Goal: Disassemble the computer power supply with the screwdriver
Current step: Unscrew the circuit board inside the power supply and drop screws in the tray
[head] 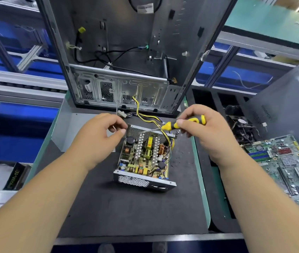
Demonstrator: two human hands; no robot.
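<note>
Power supply [144, 157] lying open-topped on black mat [126, 207] in front of upright computer case [119, 52], circuit board exposed. Right hand [202, 128] gripping yellow-and-black screwdriver [183, 123], tip over the unit's far edge; left hand [97, 136] with fingers curled, thumb and forefinger nearly pinched, contents too small to make out. "PRIME" legible on box [14, 178] at left; label on white packaging beside it blurred; motherboard [287, 167] cut off at right.

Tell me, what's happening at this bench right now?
A person is taking apart a computer power supply on a black mat. Its cover is already off, so the circuit board shows. The right hand holds a yellow-and-black screwdriver above the unit's far edge, while the left hand pinches something small, perhaps a screw. An empty computer case stands behind, and a motherboard lies to the right.
</note>
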